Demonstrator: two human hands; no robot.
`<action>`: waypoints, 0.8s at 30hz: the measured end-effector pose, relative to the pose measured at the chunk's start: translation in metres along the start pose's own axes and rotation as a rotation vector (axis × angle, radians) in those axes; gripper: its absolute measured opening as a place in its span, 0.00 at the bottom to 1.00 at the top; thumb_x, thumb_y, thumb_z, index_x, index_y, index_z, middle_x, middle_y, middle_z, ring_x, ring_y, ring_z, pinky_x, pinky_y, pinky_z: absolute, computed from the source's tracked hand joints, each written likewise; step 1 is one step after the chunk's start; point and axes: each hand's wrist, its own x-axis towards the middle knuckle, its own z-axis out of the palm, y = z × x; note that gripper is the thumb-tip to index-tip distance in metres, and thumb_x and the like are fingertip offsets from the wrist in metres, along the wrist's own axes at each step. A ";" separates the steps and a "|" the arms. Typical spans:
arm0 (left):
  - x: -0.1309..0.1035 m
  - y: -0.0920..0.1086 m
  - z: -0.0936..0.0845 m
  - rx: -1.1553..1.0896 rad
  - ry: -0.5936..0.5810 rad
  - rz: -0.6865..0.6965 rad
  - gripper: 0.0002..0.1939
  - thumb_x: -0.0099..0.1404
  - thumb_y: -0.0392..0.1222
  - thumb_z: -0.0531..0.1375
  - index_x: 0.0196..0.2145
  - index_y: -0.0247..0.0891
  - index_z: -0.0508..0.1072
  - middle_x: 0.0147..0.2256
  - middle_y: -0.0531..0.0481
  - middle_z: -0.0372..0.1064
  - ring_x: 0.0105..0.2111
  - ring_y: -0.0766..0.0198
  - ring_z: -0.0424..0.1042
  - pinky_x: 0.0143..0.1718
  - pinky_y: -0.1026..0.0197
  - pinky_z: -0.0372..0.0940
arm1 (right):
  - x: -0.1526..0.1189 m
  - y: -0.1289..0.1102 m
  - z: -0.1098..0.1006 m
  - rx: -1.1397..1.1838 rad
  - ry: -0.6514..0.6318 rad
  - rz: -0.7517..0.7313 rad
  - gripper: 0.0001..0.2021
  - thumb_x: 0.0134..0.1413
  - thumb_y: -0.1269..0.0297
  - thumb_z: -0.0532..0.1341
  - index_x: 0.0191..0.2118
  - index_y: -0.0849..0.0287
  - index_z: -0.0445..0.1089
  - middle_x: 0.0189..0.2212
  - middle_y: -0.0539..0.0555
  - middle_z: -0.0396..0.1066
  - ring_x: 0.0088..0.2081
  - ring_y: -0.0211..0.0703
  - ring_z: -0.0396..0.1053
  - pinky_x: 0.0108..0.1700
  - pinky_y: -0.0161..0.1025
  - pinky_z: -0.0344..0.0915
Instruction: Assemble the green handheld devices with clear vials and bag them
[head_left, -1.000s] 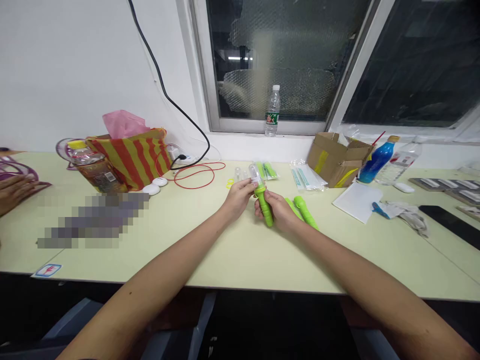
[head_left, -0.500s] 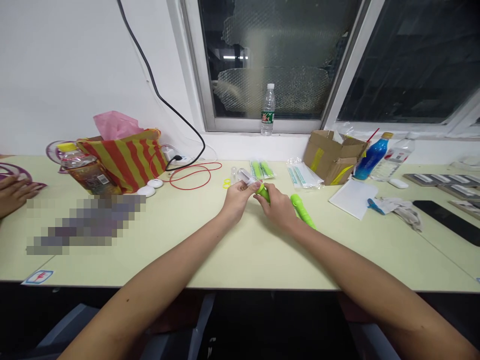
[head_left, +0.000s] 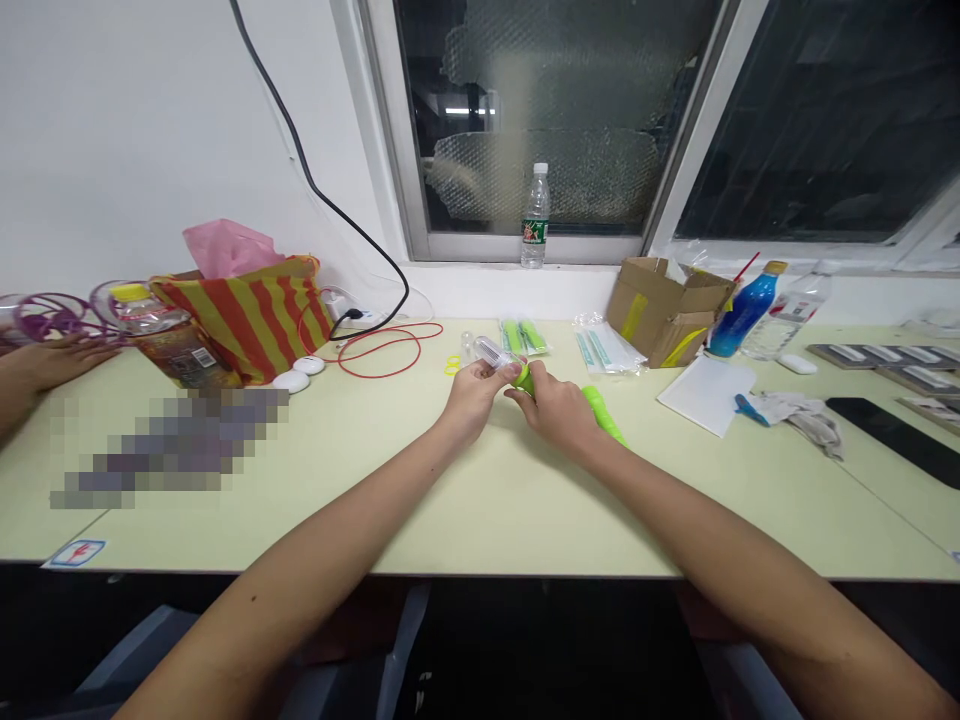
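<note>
Near one green tube [head_left: 604, 416], two hands [head_left: 469, 406] [head_left: 562, 408] hold one clear-tipped stick [head_left: 498, 355].

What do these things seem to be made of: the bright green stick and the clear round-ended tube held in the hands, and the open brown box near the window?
Bright green stick: probably plastic, evenly coloured and moulded-looking, though mostly covered.
Clear round-ended tube: likely glossy plastic, being see-through with pale highlights; glass is possible.
Open brown box: apparently matte cardboard, judging by its stiff, folded sides.

Green tube [head_left: 605, 415], box [head_left: 634, 312] on table [head_left: 525, 520]
</note>
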 end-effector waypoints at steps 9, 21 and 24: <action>-0.001 0.007 0.000 -0.030 -0.078 -0.079 0.20 0.50 0.44 0.72 0.39 0.31 0.78 0.44 0.38 0.76 0.46 0.54 0.72 0.49 0.55 0.61 | 0.004 0.012 -0.003 0.880 -0.228 0.004 0.24 0.59 0.42 0.56 0.49 0.59 0.63 0.25 0.49 0.64 0.24 0.39 0.62 0.26 0.34 0.58; -0.004 0.013 0.004 0.042 0.006 -0.075 0.20 0.51 0.48 0.71 0.39 0.33 0.77 0.43 0.40 0.76 0.39 0.59 0.73 0.39 0.59 0.63 | 0.007 0.013 -0.001 1.125 -0.436 0.046 0.23 0.64 0.41 0.46 0.39 0.57 0.61 0.23 0.46 0.61 0.18 0.34 0.57 0.22 0.33 0.57; -0.003 0.006 0.006 0.123 0.183 -0.004 0.21 0.49 0.47 0.72 0.38 0.32 0.78 0.41 0.42 0.76 0.43 0.56 0.72 0.46 0.57 0.63 | 0.003 -0.001 -0.002 0.536 -0.093 0.084 0.16 0.64 0.49 0.53 0.42 0.58 0.64 0.35 0.56 0.72 0.34 0.45 0.70 0.34 0.37 0.61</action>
